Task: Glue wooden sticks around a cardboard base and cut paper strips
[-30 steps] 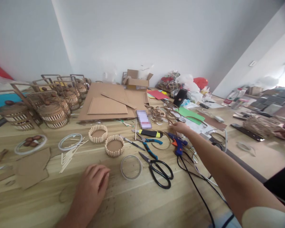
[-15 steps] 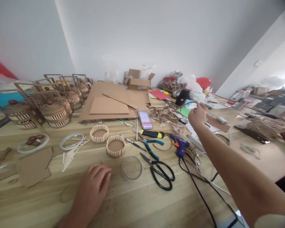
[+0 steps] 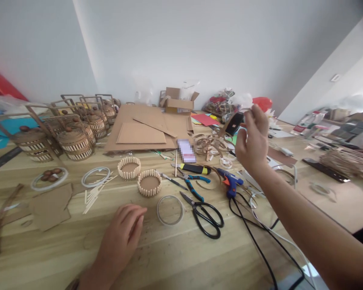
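My right hand (image 3: pixel 254 139) is raised over the far right of the table, its fingers pinched on a thin brown strip (image 3: pixel 225 128). The strip curves down toward a tangle of similar curled strips (image 3: pixel 208 145). My left hand (image 3: pixel 121 229) rests loosely on the table with nothing in it, fingers slightly bent and thumb apart. Just beyond it stand two rings of short wooden sticks on cardboard bases, a nearer one (image 3: pixel 149 183) and a farther one (image 3: pixel 129 168). A pale tape ring (image 3: pixel 170 210) lies to its right, beside black-handled scissors (image 3: pixel 204 215).
Pliers (image 3: pixel 195 187), a utility knife (image 3: pixel 193 168) and a blue glue gun (image 3: pixel 230 183) with trailing cables lie centre right. Cardboard sheets (image 3: pixel 142 133) and a phone (image 3: pixel 186 150) are farther back. Several lidded baskets (image 3: pixel 75 143) stand at the left, near loose sticks (image 3: pixel 93 195).
My right hand has risen and turned, lifting the strip higher above the tangle. My left hand has stayed resting on the table. The view has shifted slightly.
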`<state>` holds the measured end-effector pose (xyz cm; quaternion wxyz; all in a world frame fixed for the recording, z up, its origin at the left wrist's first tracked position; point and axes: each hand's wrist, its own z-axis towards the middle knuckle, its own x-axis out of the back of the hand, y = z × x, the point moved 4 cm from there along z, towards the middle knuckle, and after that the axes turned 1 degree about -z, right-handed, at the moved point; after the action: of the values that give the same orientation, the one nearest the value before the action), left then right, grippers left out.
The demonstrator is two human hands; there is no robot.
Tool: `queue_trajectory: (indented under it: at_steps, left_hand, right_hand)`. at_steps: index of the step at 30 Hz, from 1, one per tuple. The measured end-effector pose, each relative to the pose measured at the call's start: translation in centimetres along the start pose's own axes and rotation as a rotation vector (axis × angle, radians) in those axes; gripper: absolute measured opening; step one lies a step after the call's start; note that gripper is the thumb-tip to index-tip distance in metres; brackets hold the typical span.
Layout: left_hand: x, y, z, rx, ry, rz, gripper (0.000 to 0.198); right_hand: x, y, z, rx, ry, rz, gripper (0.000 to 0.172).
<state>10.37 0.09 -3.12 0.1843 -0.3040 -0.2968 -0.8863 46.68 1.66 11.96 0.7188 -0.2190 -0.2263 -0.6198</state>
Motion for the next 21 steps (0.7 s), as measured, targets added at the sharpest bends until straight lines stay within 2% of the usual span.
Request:
queue_trajectory:
  at_steps: [1, 2, 6, 8, 11, 14, 16, 19, 21]
  left_hand:
    - [0.0, 0.0, 0.0, 0.019, 0.0, -0.006, 0.019]
    - [0.1, 0.0, 0.0, 0.038, -0.003, -0.012, 0.019]
    - [0.1, -0.2, -0.1, 0.132, -0.031, -0.063, 0.021]
    - [0.1, -0.3, -0.1, 0.201, -0.052, -0.113, 0.024]
    - [0.0, -0.5, -0.3, 0.355, -0.104, -0.262, 0.03]
    - [-0.4, -0.2, -0.3, 0.527, -0.157, -0.57, 0.045]
    - [-0.7, 0.7, 0.0, 0.592, -0.188, -0.84, 0.052]
    - [-0.7, 2.1, 0.5, 0.701, -0.218, -1.166, 0.05]
    - [-0.4, 2.5, 0.5, 0.847, -0.238, -1.224, 0.043]
  right_hand:
    - [0.5, -1.7, -0.1, 0.035, 0.07, 0.023, 0.054]
    - [0.7, -3.4, -0.2, 0.103, 0.046, 0.062, 0.05]
    - [0.3, -8.5, -1.6, 0.366, -0.276, 0.242, 0.038]
    - [0.4, -9.6, -2.2, 0.345, -0.312, 0.302, 0.035]
    - [0.6, -10.6, -3.3, 0.287, -0.285, 0.357, 0.034]
    - [0.6, -12.4, -5.1, 0.354, -0.341, 0.412, 0.039]
    - [0.6, -13.6, -6.3, 0.381, -0.341, 0.45, 0.045]
    - [0.5, -15.2, -7.8, 0.425, -0.352, 0.525, 0.05]
    - [0.2, -15.7, -8.4, 0.386, -0.376, 0.595, 0.049]
